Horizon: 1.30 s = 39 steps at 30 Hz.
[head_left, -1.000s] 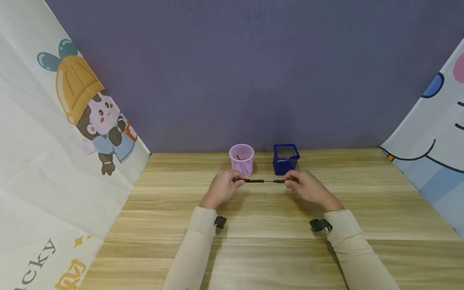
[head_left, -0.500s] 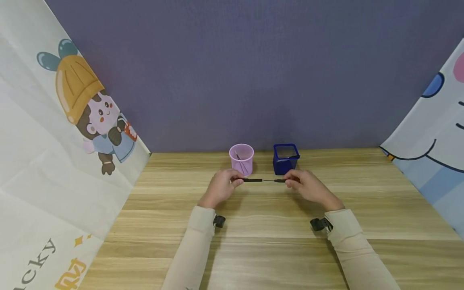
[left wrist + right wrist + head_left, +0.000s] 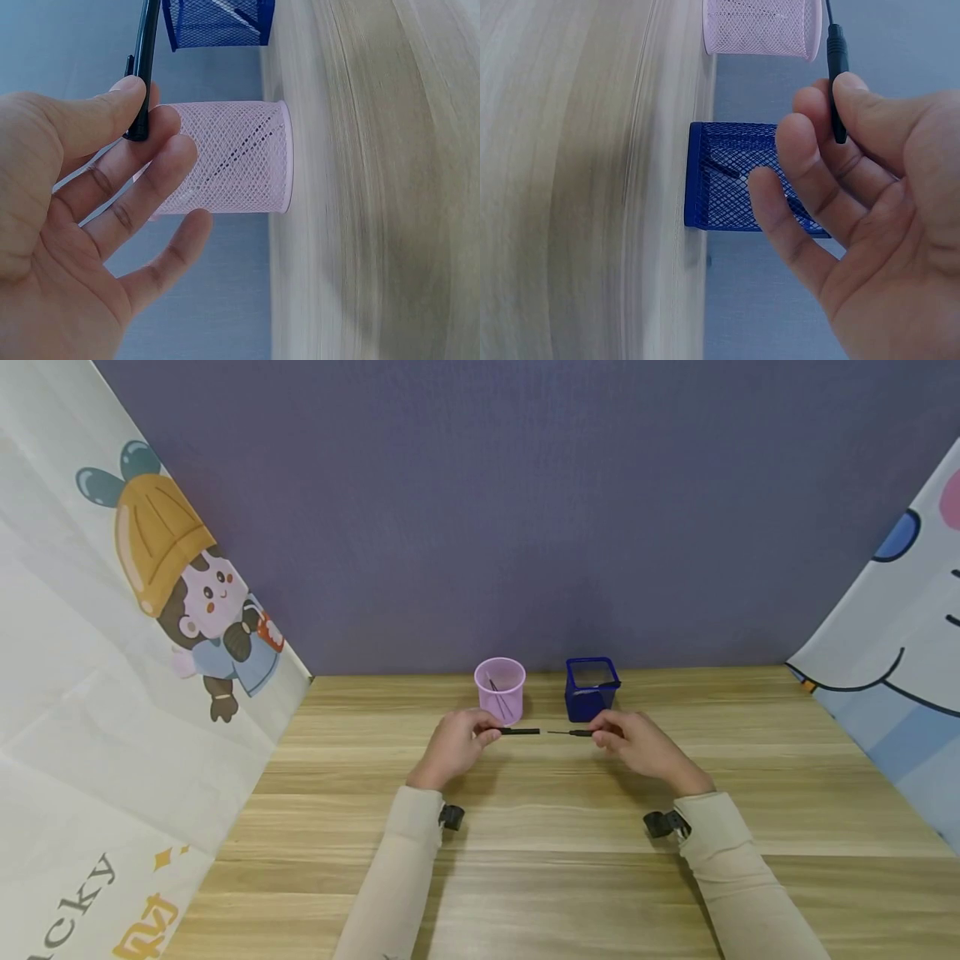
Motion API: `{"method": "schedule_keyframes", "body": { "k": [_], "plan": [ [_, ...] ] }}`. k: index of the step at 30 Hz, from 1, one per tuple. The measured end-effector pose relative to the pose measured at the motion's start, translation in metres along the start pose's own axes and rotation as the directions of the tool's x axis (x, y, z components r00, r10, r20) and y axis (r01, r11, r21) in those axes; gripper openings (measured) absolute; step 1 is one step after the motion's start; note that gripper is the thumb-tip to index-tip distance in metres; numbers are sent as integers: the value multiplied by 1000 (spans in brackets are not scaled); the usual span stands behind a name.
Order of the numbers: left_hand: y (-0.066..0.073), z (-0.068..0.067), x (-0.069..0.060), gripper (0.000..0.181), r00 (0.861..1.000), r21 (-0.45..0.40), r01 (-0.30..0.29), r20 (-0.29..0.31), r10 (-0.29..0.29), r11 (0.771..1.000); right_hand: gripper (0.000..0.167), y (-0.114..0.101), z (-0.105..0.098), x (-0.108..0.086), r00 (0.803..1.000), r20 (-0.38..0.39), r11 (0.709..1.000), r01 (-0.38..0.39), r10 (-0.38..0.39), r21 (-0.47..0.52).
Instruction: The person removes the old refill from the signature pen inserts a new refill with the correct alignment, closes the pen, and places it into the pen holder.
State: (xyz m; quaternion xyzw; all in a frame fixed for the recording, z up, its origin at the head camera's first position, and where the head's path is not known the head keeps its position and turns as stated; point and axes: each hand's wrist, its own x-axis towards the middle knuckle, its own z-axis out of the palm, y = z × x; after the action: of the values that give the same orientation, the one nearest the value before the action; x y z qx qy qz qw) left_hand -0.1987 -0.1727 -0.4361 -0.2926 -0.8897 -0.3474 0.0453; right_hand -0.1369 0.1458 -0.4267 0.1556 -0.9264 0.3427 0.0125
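In the head view my left hand (image 3: 456, 745) pinches a black pen barrel (image 3: 520, 732) between thumb and fingertips. The barrel's clip shows in the left wrist view, and the other fingers are loosely bent. Across a small gap, my right hand (image 3: 645, 750) pinches the pen's short black front section (image 3: 581, 733). A thin rod (image 3: 557, 732), apparently the refill, sticks out of it toward the barrel. Both parts lie level, in line and apart. Just behind the left hand stands a pink round mesh cup (image 3: 247, 191); behind the right, a blue square mesh holder (image 3: 739, 202).
Thin dark sticks (image 3: 498, 695) lean inside the pink cup. A dark pen-like object (image 3: 606, 685) rests in the blue holder. Behind both rises a grey-purple panel (image 3: 540, 527) at the back edge of the wooden table (image 3: 555, 877). Printed white sheets (image 3: 67, 693) flank the table.
My hands have drawn slightly apart, left hand leftward and right hand rightward. The thin rod has come out of the barrel, and a gap now separates them. Both containers stay put.
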Motion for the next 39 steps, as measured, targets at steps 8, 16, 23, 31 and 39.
{"method": "schedule_keyframes", "body": {
  "k": [8, 16, 23, 31, 39],
  "plan": [
    [0, -3, -1, 10, 1000, 0, 5, 1, -5, 1000, 18, 0, -1, 0, 1000, 5, 1000, -8, 8, 16],
    [-3, -4, -1, 9, 1000, 10, -6, -21, 7, 1000, 17, 1, -2, 0, 1000, -5, 1000, -10, 10, 12],
    [-7, -3, -1, 8, 1000, 8, 2, -14, -2, 1000, 17, 1, -2, 0, 1000, -5, 1000, -15, 16, 10],
    [-7, 0, -1, 10, 1000, 4, 21, 20, -21, 1000, 17, 1, -3, 0, 1000, -2, 1000, -14, 15, 5],
    [-11, 6, 0, 6, 999, 47, -7, 37, 5, 999, 17, 2, -2, 0, 1000, -3, 1000, -23, 23, 17]
  ]
}}
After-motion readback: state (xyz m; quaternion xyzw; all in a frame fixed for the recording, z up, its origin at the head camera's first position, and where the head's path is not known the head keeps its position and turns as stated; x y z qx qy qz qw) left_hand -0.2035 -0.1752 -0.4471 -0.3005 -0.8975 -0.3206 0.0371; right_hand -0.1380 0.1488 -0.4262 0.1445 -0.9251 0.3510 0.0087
